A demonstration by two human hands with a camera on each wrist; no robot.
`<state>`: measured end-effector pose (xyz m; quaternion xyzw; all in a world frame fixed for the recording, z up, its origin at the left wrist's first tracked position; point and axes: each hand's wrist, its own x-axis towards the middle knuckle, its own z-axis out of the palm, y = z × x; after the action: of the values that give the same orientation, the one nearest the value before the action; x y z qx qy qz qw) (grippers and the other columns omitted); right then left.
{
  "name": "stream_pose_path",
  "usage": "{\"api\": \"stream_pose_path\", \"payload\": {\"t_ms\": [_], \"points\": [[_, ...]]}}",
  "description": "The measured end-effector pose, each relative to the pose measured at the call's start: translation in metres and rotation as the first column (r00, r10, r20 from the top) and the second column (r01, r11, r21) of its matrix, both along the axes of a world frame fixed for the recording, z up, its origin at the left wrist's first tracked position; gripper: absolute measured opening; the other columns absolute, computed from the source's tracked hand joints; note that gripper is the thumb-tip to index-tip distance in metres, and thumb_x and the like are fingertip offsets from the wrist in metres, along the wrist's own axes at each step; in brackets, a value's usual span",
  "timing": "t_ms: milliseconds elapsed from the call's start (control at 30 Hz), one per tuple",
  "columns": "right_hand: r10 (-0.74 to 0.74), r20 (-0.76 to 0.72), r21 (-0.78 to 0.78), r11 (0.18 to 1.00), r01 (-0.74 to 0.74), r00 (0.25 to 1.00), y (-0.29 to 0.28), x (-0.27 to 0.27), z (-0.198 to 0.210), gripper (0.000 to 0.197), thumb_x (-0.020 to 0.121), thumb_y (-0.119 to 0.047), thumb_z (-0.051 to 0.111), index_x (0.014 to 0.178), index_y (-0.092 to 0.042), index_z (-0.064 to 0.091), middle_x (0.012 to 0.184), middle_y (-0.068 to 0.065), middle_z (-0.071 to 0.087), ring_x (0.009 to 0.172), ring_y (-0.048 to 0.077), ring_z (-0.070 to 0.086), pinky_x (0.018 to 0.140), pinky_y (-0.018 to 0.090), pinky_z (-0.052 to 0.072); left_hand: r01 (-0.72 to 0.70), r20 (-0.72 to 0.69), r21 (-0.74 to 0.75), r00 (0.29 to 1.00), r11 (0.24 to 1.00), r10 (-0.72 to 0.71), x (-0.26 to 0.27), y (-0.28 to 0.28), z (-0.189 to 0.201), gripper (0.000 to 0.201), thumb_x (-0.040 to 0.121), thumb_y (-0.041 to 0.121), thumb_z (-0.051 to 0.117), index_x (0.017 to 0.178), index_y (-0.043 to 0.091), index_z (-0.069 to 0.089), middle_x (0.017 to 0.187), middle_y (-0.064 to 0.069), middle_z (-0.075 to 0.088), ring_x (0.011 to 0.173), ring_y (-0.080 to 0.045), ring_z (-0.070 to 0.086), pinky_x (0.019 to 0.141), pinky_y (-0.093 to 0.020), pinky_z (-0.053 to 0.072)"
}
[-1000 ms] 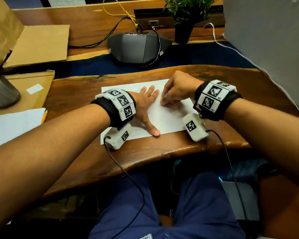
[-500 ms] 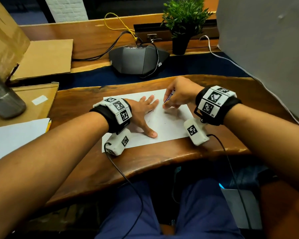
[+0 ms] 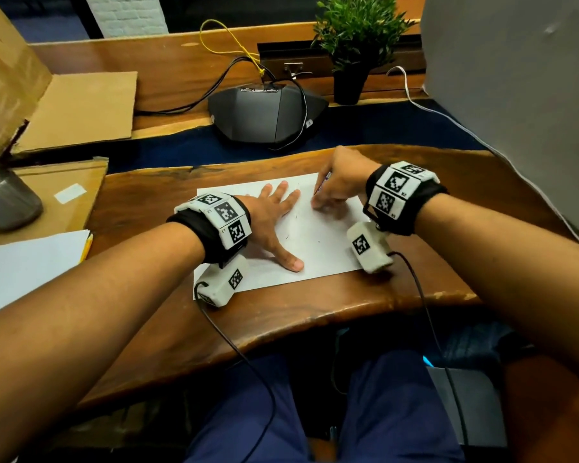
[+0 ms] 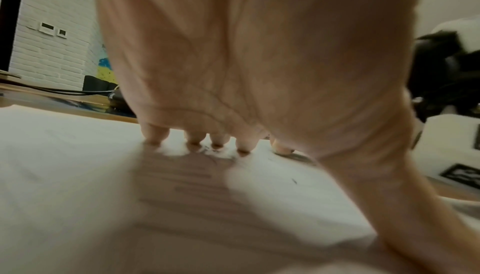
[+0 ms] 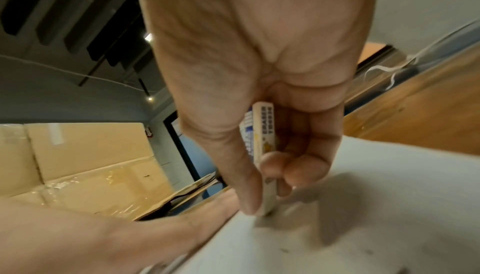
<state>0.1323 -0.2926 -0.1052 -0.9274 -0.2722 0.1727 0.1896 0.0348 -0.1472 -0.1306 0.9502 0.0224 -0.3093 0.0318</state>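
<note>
A white sheet of paper [image 3: 318, 245] lies on the wooden desk [image 3: 281, 312] in front of me, with small dark flecks on it. My left hand [image 3: 274, 218] lies flat on the sheet with spread, straight fingers [image 4: 153, 136] pressing it down. My right hand [image 3: 338, 182] pinches a white eraser in a blue-and-white printed sleeve [image 5: 262, 141] between thumb and fingers. The eraser stands on end with its lower tip on the paper [image 5: 363, 206], just right of my left fingertips.
A dark conference phone [image 3: 264, 115] with cables sits behind the desk, a potted plant [image 3: 355, 45] to its right. Cardboard pieces [image 3: 77, 108] and a grey metal cup [image 3: 4, 198] lie at the left, white paper [image 3: 24, 265] and a pencil nearer me. A grey panel [image 3: 522, 95] stands at the right.
My right hand has shifted a little over the upper right part of the sheet with the eraser in it. The left hand stays flat on the paper.
</note>
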Motion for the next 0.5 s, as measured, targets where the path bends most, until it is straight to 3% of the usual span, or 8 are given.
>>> {"api": "stream_pose_path", "payload": {"t_ms": [100, 167, 233, 333, 433, 500], "points": [[0.134, 0.029, -0.041, 0.99, -0.133, 0.991, 0.005, -0.013, -0.007, 0.024, 0.067, -0.025, 0.092, 0.084, -0.015, 0.078, 0.077, -0.003, 0.07, 0.074, 0.013, 0.064, 0.062, 0.024, 0.055, 0.007, 0.01, 0.013, 1.0, 1.0, -0.008, 0.0, 0.0, 0.0, 0.148, 0.049, 0.083, 0.068, 0.15, 0.031, -0.026, 0.157, 0.002, -0.034, 0.148, -0.025, -0.023, 0.12, -0.057, 0.0], [0.202, -0.071, -0.066, 0.976, -0.207, 0.977, 0.006, -0.024, -0.008, 0.024, 0.066, -0.025, 0.092, 0.083, -0.015, 0.079, 0.076, -0.002, 0.072, 0.069, 0.012, 0.065, 0.057, 0.021, 0.053, 0.007, 0.005, 0.01, 1.0, 1.0, -0.007, 0.0, 0.0, 0.0, 0.146, 0.052, 0.083, 0.069, 0.151, 0.031, -0.025, 0.157, 0.001, -0.035, 0.148, -0.025, -0.024, 0.12, -0.057, 0.0], [0.147, -0.122, -0.041, 0.987, -0.153, 0.982, 0.005, -0.014, -0.003, 0.025, 0.065, -0.021, 0.093, 0.085, -0.012, 0.08, 0.079, 0.004, 0.076, 0.07, 0.016, 0.071, 0.061, 0.024, 0.059, 0.004, -0.002, 0.007, 1.0, 1.0, -0.004, 0.001, -0.001, -0.001, 0.147, 0.049, 0.084, 0.068, 0.15, 0.032, -0.027, 0.157, 0.002, -0.035, 0.148, -0.024, -0.023, 0.12, -0.057, 0.001], [0.053, -0.038, 0.01, 0.999, -0.052, 0.998, 0.008, 0.001, 0.0, 0.028, 0.064, -0.021, 0.093, 0.086, -0.009, 0.08, 0.083, 0.007, 0.077, 0.079, 0.021, 0.074, 0.07, 0.03, 0.063, 0.001, 0.004, -0.001, 1.0, 1.0, -0.001, 0.001, 0.001, -0.003, 0.154, 0.036, 0.089, 0.062, 0.149, 0.033, -0.028, 0.157, 0.003, -0.034, 0.148, -0.024, -0.023, 0.12, -0.058, 0.002], [0.174, -0.044, -0.04, 0.984, -0.176, 0.984, 0.013, -0.019, -0.01, 0.026, 0.065, -0.022, 0.092, 0.086, -0.013, 0.079, 0.081, 0.003, 0.075, 0.065, 0.011, 0.067, 0.054, 0.02, 0.056, 0.014, 0.007, -0.011, 1.0, 1.0, -0.014, 0.003, 0.004, -0.006, 0.157, 0.031, 0.093, 0.059, 0.15, 0.035, -0.025, 0.157, 0.002, -0.035, 0.147, -0.026, -0.024, 0.119, -0.059, 0.003], [0.201, -0.143, -0.054, 0.976, -0.21, 0.969, 0.012, -0.023, -0.009, 0.025, 0.065, -0.021, 0.093, 0.085, -0.013, 0.079, 0.077, 0.003, 0.075, 0.061, 0.011, 0.068, 0.053, 0.02, 0.055, 0.017, 0.007, -0.02, 1.0, 1.0, -0.017, 0.003, 0.006, -0.007, 0.156, 0.032, 0.092, 0.06, 0.15, 0.036, -0.025, 0.157, 0.002, -0.035, 0.147, -0.025, -0.024, 0.119, -0.059, 0.003]]}}
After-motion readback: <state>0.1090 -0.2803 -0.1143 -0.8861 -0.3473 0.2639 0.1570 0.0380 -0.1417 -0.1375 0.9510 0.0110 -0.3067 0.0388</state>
